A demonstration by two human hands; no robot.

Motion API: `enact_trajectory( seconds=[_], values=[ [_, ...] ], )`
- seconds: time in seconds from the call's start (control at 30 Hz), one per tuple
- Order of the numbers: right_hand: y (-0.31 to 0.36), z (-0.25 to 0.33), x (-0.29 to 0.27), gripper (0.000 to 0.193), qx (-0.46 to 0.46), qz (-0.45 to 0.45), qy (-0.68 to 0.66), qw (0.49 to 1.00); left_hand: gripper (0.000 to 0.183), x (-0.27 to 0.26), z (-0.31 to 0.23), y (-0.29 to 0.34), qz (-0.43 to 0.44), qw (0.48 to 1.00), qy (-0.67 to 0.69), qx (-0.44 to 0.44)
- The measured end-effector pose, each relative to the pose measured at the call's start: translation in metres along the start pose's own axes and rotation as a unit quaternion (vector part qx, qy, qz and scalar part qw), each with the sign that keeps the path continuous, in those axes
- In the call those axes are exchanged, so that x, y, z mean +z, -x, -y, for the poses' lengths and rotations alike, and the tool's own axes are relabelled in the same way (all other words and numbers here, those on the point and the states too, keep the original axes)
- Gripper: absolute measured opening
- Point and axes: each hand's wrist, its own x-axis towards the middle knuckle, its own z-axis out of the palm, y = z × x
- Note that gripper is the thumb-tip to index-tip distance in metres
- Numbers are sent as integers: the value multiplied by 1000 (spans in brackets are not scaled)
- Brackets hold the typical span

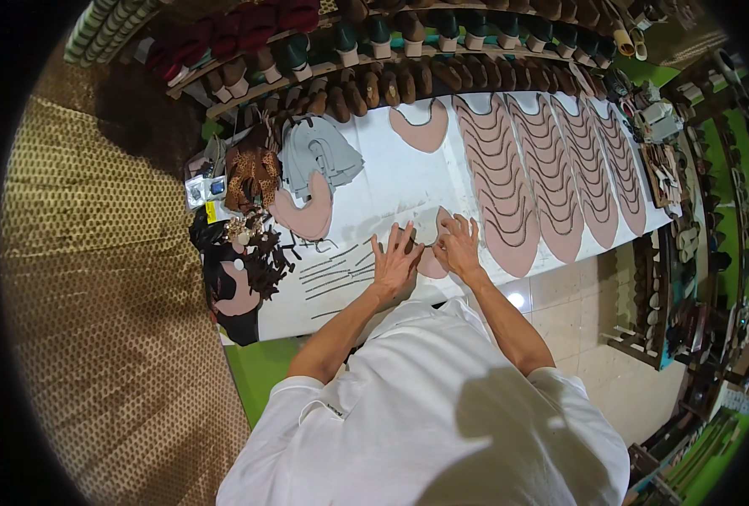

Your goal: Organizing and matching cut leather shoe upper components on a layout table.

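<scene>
Panel [431, 266], matte pink and round-edged, under right hand [460, 246]

Near the middle of the white table's [370, 198] front edge, the right hand [460, 247] touches a pink piece [432, 267], the left hand [397, 260] close beside it. Thin dark strips [332, 274] lie toward the front left corner. Overlapping pink pieces [509, 236] (four rows, dark-edged) cover the right end; brown shoe forms [389, 87] line the back edge.
</scene>
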Motion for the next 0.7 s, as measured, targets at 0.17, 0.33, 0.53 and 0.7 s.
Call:
enact_trajectory(
  seconds=[0.17,0.33,0.53,0.7],
  values=[
    [-8,3,-7,18,-12,26,-6,1000,47,2,0,2,-5,1000,4,-3],
    [-11,-1,-8,18,-17,47,3,999,44,0,-12,2,-43,999,29,-12],
    [-10,-3,-12,19,-33,44,8,998,44,0,-23,0,0,999,25,-44],
    [12,-15,-19,32,-25,16,-69,997,42,9,-26,1,-36,997,28,-69]
  ],
)
